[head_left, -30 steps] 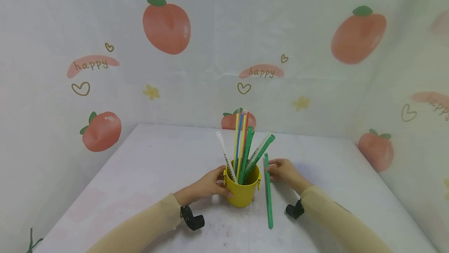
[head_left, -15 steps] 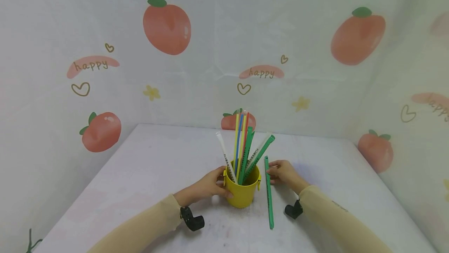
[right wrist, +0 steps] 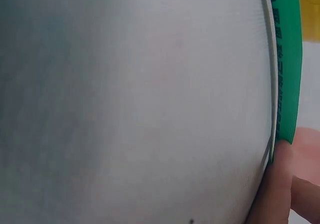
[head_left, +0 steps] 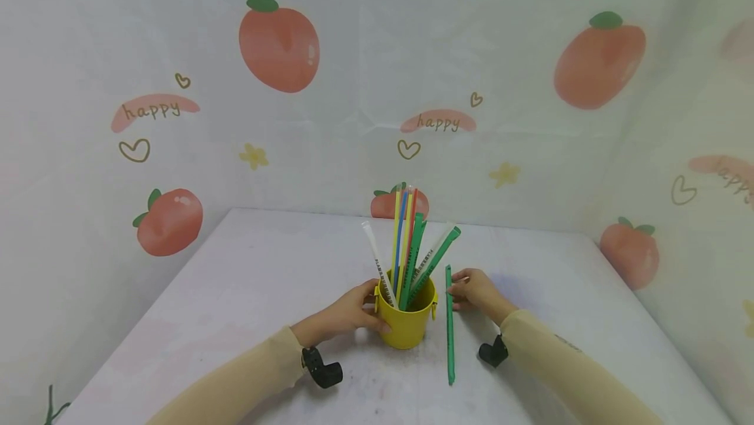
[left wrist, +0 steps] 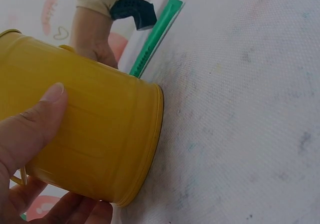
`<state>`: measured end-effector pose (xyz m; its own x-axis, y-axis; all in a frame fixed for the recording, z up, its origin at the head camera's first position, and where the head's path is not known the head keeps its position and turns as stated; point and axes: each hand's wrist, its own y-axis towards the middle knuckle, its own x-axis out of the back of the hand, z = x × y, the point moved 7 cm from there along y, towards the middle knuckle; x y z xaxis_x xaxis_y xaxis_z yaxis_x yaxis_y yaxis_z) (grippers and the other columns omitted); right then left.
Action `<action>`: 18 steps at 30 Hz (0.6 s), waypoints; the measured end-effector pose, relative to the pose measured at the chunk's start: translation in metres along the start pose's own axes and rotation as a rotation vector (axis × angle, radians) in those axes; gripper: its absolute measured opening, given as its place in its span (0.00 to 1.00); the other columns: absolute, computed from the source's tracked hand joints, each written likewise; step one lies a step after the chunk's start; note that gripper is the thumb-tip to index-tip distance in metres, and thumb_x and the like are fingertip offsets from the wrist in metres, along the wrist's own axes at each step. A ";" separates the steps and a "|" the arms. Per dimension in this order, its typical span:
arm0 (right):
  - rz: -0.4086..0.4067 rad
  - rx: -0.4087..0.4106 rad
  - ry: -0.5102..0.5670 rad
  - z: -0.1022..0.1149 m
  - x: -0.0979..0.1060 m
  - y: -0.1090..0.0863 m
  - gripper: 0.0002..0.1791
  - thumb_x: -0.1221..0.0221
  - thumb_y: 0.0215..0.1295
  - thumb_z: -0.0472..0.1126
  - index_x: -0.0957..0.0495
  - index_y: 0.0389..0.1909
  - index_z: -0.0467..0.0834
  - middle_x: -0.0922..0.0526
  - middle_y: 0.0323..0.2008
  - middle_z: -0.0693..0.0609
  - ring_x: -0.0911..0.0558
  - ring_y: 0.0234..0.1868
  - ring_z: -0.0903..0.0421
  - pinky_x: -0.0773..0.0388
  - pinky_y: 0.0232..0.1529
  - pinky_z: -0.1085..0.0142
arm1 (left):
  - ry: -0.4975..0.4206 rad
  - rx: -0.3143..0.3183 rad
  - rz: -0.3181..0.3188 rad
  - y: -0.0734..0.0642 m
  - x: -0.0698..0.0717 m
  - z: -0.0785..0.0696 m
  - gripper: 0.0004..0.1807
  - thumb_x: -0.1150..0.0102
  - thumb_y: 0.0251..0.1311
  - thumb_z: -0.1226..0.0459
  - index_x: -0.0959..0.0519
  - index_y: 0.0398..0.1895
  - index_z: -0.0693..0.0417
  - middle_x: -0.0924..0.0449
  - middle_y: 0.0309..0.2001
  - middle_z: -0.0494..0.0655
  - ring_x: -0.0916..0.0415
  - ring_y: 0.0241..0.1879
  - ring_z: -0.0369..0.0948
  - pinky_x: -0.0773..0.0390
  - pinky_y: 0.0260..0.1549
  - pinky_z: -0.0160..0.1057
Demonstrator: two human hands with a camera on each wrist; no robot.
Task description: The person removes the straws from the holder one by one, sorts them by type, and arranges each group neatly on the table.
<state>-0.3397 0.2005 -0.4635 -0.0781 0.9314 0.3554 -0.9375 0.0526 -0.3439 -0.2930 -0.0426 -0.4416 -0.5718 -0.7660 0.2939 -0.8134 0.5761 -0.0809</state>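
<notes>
My left hand (head_left: pixel 344 312) holds a small yellow metal bucket (head_left: pixel 405 331) from its left side, thumb across the front, fingers behind; the left wrist view shows the bucket's lower wall (left wrist: pixel 100 119) close up. Standing in it are several straws: green-wrapped straws (head_left: pixel 414 258), white-wrapped ones and a bundle of coloured ones (head_left: pixel 397 235). To the right of the bucket, my right hand (head_left: pixel 478 291) pinches a green paper-wrapped straw (head_left: pixel 450 346) near its far end. Its near end points toward me. In the right wrist view, fingertips (right wrist: pixel 281 156) meet the printed green wrapper (right wrist: pixel 288 69).
A white-covered table (head_left: pixel 265 268) spreads around the bucket. Behind it rises a white curtain (head_left: pixel 353 84) printed with peaches and "happy" lettering. Black wrist cameras (head_left: pixel 323 369) sit at both cuffs. A dark green tie (head_left: pixel 51 406) shows at the lower left.
My right hand has shifted slightly toward me with the green-wrapped straw, and the straw has turned a little, its near end swinging left. The left hand and bucket stay in place.
</notes>
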 end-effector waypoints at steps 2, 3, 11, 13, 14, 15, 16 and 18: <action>-0.006 -0.008 -0.005 0.000 0.000 0.001 0.19 0.41 0.57 0.27 0.32 0.49 0.31 0.24 0.32 0.44 0.23 0.22 0.58 0.19 0.25 0.66 | 0.000 0.000 0.000 0.000 0.000 0.000 0.42 0.28 0.43 0.64 0.38 0.63 0.52 0.32 0.58 0.45 0.35 0.59 0.47 0.34 0.59 0.47; -0.008 -0.009 -0.006 0.000 0.000 0.001 0.19 0.41 0.56 0.27 0.32 0.49 0.31 0.24 0.31 0.44 0.23 0.22 0.58 0.19 0.24 0.66 | 0.000 0.001 0.000 0.000 0.000 0.000 0.42 0.27 0.43 0.64 0.38 0.63 0.52 0.32 0.58 0.45 0.34 0.59 0.46 0.34 0.59 0.47; -0.028 -0.031 -0.038 -0.003 0.002 0.005 0.20 0.39 0.55 0.27 0.32 0.48 0.33 0.24 0.30 0.45 0.24 0.21 0.58 0.19 0.24 0.66 | 0.008 0.007 -0.004 0.000 0.001 0.000 0.42 0.27 0.43 0.63 0.38 0.63 0.52 0.31 0.58 0.44 0.34 0.59 0.46 0.34 0.60 0.48; -0.034 -0.045 -0.046 -0.004 0.003 0.006 0.20 0.38 0.54 0.28 0.32 0.47 0.33 0.24 0.29 0.45 0.24 0.20 0.58 0.19 0.24 0.66 | 0.011 0.009 -0.005 0.001 0.001 0.001 0.41 0.27 0.43 0.63 0.38 0.62 0.52 0.31 0.58 0.44 0.34 0.59 0.46 0.35 0.60 0.48; -0.035 -0.048 -0.049 -0.004 0.003 0.007 0.20 0.38 0.54 0.28 0.32 0.47 0.33 0.24 0.29 0.45 0.24 0.20 0.58 0.19 0.24 0.66 | 0.013 0.008 -0.005 0.001 0.001 0.001 0.41 0.27 0.43 0.63 0.38 0.62 0.52 0.31 0.58 0.44 0.34 0.59 0.46 0.35 0.60 0.48; -0.039 -0.053 -0.052 -0.004 0.003 0.007 0.20 0.37 0.53 0.28 0.32 0.47 0.34 0.24 0.29 0.45 0.24 0.20 0.58 0.19 0.24 0.66 | 0.014 0.008 -0.004 0.001 0.001 0.001 0.41 0.28 0.43 0.63 0.38 0.62 0.52 0.31 0.58 0.44 0.34 0.59 0.46 0.35 0.60 0.48; -0.038 -0.052 -0.056 -0.004 0.003 0.007 0.20 0.37 0.53 0.28 0.32 0.47 0.34 0.24 0.29 0.45 0.24 0.20 0.58 0.19 0.24 0.66 | 0.013 0.007 -0.003 0.001 0.000 0.002 0.41 0.28 0.43 0.63 0.38 0.62 0.52 0.31 0.58 0.44 0.34 0.59 0.46 0.35 0.60 0.48; -0.035 -0.049 -0.059 -0.004 0.003 0.008 0.21 0.37 0.53 0.28 0.32 0.47 0.33 0.24 0.29 0.45 0.24 0.19 0.58 0.19 0.24 0.66 | 0.012 0.004 -0.003 0.001 0.000 0.002 0.41 0.28 0.43 0.63 0.38 0.62 0.52 0.31 0.58 0.44 0.34 0.59 0.46 0.35 0.60 0.48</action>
<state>-0.3458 0.2052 -0.4684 -0.0665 0.9059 0.4183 -0.9225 0.1039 -0.3718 -0.2944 -0.0428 -0.4433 -0.5681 -0.7642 0.3054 -0.8155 0.5727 -0.0837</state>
